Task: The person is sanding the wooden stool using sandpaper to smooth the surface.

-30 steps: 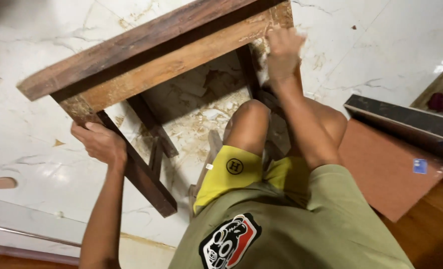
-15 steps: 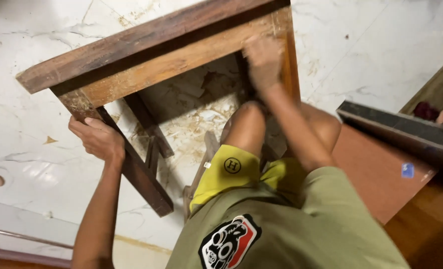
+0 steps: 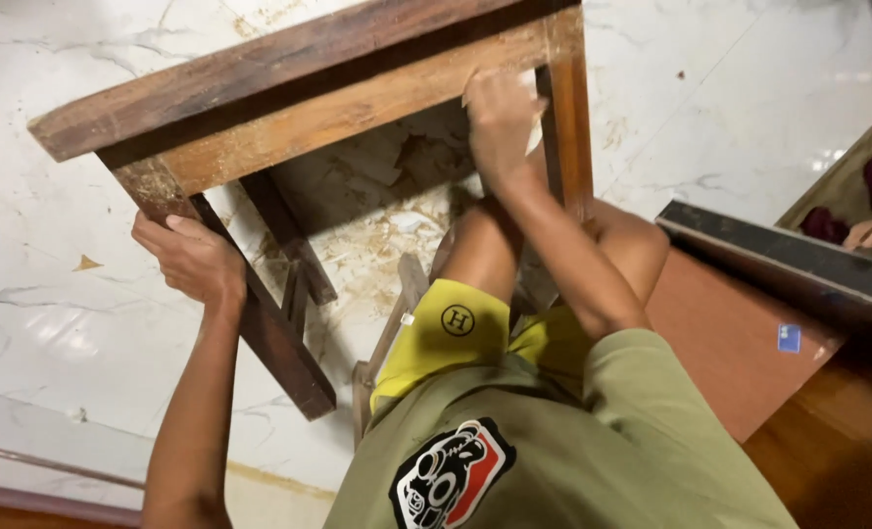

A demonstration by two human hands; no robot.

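Note:
A worn wooden table frame (image 3: 309, 108) lies tipped on its side on the white marble floor (image 3: 730, 88). My left hand (image 3: 196, 260) is closed around its dark leg (image 3: 279, 348) near the corner joint. My right hand (image 3: 500, 122) presses flat against the inner face of the pale top rail, next to the orange-brown leg (image 3: 568, 118). A pale sheet shows under its fingertips. My bent knees in yellow shorts sit inside the frame.
Wood dust and flakes (image 3: 387, 235) cover the floor under the frame. A reddish-brown board (image 3: 740, 333) with a dark edge lies at my right, over wooden flooring (image 3: 838, 451). Part of another person (image 3: 867, 232) shows at the far right.
My right hand has slid left along the top rail, from the corner at the orange-brown leg toward the rail's inner face. My left hand keeps its grip on the dark leg.

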